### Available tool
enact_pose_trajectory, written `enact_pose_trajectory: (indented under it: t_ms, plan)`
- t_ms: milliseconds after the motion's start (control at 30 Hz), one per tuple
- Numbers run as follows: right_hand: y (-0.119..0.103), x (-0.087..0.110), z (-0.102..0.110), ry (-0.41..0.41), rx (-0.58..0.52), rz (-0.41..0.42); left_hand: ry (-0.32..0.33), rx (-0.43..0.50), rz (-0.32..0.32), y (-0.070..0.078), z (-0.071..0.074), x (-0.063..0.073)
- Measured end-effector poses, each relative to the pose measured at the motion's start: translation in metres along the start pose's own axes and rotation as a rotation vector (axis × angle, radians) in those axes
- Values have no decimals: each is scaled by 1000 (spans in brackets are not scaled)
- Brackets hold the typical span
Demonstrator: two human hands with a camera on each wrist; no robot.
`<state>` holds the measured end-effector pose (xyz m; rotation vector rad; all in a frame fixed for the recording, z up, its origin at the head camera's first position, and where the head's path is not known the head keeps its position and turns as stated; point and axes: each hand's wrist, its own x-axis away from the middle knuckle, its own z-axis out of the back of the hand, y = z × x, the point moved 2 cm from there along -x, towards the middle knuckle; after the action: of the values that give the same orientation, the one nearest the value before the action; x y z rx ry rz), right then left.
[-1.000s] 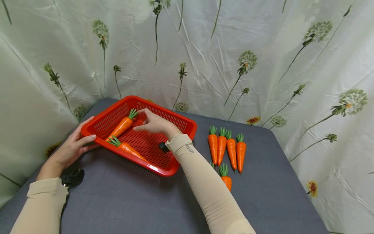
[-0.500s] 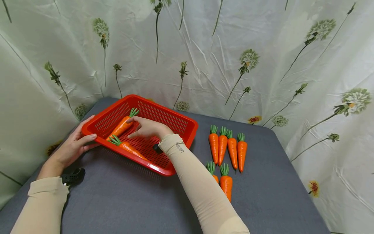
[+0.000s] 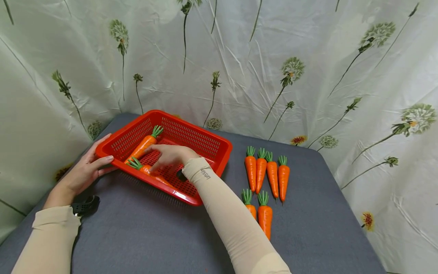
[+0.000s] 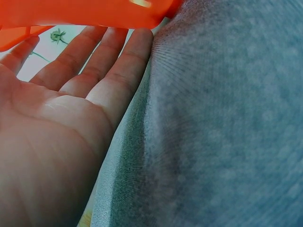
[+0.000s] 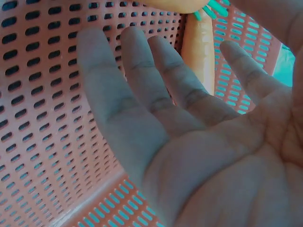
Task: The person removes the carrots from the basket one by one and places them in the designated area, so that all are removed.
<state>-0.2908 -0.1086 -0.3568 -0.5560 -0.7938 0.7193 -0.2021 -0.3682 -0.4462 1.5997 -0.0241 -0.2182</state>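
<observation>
A red plastic basket (image 3: 212, 144) with slotted walls sits at the left of the table. My left hand (image 3: 83, 171) holds its left corner, thumb along the near rim and fingers on the outer side. In the left wrist view, its fingertips (image 4: 137, 42) meet the underside of the red rim. Inside lie two orange carrots with green tops: one slants along the left end (image 3: 142, 146), another lies along the near wall (image 3: 161, 179). My right hand (image 3: 169, 154) reaches in over the near carrot, fingers spread, thumb over its upper part. Contact is unclear.
To the right, a row of several carrots (image 3: 261, 173) lies on the grey tabletop (image 3: 318, 213). Two more carrots (image 3: 264, 217) lie nearer, one partly hidden by my right sleeve (image 3: 232, 217). A floral curtain (image 3: 239, 76) hangs behind the table.
My right hand has moved left and then nearer, lowering from beside the back carrot's top to over the near carrot. The left hand and basket have stayed in place.
</observation>
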Motion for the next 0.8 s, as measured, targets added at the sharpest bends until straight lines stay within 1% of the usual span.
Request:
enact_pose_trajectory:
  t_ms: [100, 200, 367, 467, 533, 700, 800]
  plan:
    - [-2, -2, -4, -32, -34, -15, 8, -15, 6, 0, 0, 0]
    - [-3, -3, -9, -71, -112, -59, 13, -27, 8, 0, 0, 0]
    - [-4, -5, -15, -102, -157, -113, 14, -28, 7, 1, 0, 0]
    - [-5, -6, -17, -112, -160, -144, 15, -25, 11, 1, 0, 0]
    - [-6, -8, -17, -114, -140, -154, 16, -21, 14, 1, 0, 1]
    - [-8, -10, -18, -103, -52, -149, 9, -6, 13, 1, 1, 0]
    - [-8, -11, -19, -96, -38, -151, 4, 5, 8, 1, 1, 0]
